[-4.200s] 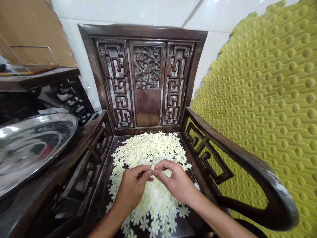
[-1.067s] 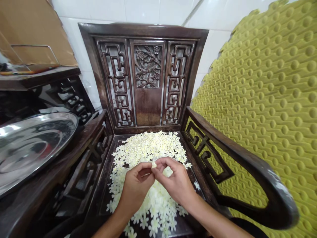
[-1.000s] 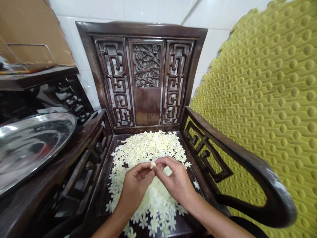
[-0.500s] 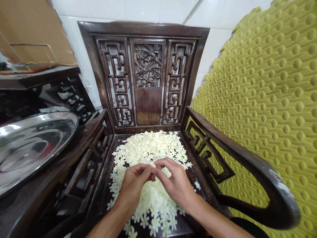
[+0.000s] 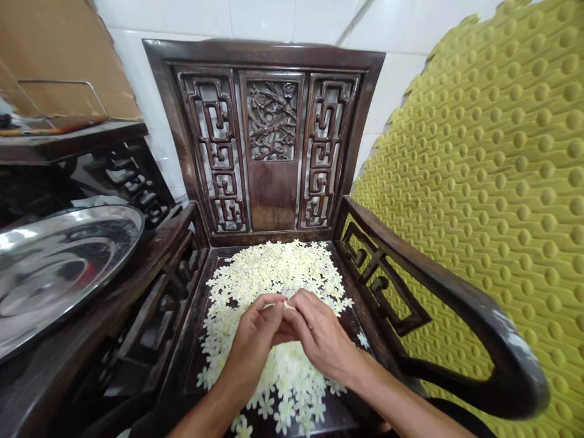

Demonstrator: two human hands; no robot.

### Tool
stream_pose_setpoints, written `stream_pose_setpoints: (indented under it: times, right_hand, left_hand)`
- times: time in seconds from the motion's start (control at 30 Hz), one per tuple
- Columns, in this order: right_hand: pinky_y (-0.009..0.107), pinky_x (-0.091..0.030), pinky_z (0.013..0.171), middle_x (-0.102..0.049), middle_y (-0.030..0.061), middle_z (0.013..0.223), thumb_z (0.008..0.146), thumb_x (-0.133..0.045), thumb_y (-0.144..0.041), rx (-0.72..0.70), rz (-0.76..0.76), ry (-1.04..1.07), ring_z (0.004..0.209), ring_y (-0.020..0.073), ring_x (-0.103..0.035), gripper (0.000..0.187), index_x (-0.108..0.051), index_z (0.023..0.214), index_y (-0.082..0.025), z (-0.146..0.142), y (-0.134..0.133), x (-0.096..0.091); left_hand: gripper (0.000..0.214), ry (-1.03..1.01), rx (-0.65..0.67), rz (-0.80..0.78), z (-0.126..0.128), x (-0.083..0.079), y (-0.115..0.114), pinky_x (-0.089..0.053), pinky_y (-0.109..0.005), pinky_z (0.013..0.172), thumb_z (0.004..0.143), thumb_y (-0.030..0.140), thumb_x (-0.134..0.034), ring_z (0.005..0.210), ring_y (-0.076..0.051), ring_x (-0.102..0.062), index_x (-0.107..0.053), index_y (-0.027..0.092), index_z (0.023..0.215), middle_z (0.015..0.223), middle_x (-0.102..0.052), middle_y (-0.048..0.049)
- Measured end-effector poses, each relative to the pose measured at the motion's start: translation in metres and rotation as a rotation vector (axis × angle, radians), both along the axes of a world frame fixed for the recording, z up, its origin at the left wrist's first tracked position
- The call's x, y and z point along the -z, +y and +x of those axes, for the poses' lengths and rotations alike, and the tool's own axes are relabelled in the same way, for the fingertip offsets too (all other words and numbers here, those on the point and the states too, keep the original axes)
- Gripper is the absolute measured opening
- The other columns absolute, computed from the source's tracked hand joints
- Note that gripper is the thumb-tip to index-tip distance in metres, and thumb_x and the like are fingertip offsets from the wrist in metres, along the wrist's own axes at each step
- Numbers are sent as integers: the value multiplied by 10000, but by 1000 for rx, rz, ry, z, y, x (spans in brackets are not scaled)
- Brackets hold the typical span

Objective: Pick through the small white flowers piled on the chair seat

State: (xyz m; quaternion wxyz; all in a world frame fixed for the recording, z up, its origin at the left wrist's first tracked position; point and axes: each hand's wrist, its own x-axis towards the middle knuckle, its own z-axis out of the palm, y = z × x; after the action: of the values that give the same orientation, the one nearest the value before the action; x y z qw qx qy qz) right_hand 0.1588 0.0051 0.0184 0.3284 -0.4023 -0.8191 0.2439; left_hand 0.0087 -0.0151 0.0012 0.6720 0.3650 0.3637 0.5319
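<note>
My left hand and my right hand meet above the chair seat, fingertips pinched together. Between them shows a small pale yellow-white flower, mostly covered by the fingers. Under and around both hands lies a wide spread of loose white flowers with yellowish centres. They cover much of the dark wooden seat, thickest toward the chair back and again just below my hands.
The carved chair back rises in front, with armrests on both sides. At the left a round metal tray rests beside the chair. A yellow bumpy foam mat stands at the right. Cardboard leans at upper left.
My hands have drawn closer together and the fingers have curled further around the flower, so less of it shows. The flowers on the seat look the same.
</note>
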Motion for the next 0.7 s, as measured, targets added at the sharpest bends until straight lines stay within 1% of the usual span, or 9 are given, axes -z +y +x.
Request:
stream_pose_setpoints:
  times: [0.07,0.17,0.27,0.37,0.47,0.57,0.63,0.7]
  right_hand:
    - [312,-373,690,-498,15,776,1049,-307,-249,4,49,-34,729,178,-469,269,-442,818,-219,-1,0,1]
    - [311,-362,667,-492,4,716,1053,-301,-279,43,90,-48,682,173,-460,324,-423,757,-224,-3,2,1]
    - [306,-354,651,-485,-5,674,1056,-289,-302,52,65,-34,654,166,-474,367,-414,720,-223,-3,4,1]
    - [294,-351,637,-473,-16,635,1060,-283,-333,48,-14,30,619,152,-477,420,-418,680,-217,-2,5,2]
    - [278,-341,611,-433,-26,596,1058,-293,-375,65,-95,113,594,139,-455,469,-397,632,-210,0,6,3]
    - [270,-337,603,-411,-25,620,1052,-303,-411,64,-116,164,618,140,-447,469,-401,642,-207,1,5,5]
    - [270,-355,615,-437,-16,649,1052,-296,-428,62,-152,204,654,148,-469,468,-444,669,-204,1,5,5]
    - [274,-388,645,-488,0,690,1049,-305,-441,63,-222,260,699,157,-505,470,-509,705,-195,1,5,4]
  left_hand:
    - [274,13,17,11,0,-1,0,-580,-365,775,907,428,-633,811,-206,-706,-673,186,1029,868,-747,-64]
    - [295,68,34,57,0,-4,-1,-586,-359,760,907,441,-624,834,-219,-708,-699,180,1021,907,-750,-78]
    - [275,123,40,112,1,-9,-3,-587,-357,764,903,400,-637,864,-226,-708,-704,195,1073,973,-753,-78]
    - [257,166,34,164,2,-9,-4,-585,-358,774,881,340,-672,877,-232,-709,-706,193,1089,979,-756,-77]
    - [198,212,-22,184,2,-5,-3,-587,-350,755,854,298,-702,781,-211,-717,-720,172,1006,883,-753,-62]
    - [113,282,-110,189,0,-1,0,-584,-312,699,827,273,-725,693,-185,-706,-708,169,868,773,-721,-28]
    - [87,340,-164,233,-4,-1,2,-575,-291,679,823,253,-726,681,-174,-697,-686,177,810,751,-690,-12]
    - [59,414,-203,319,-8,-3,4,-565,-282,676,840,234,-702,691,-167,-688,-685,186,809,782,-670,-11]
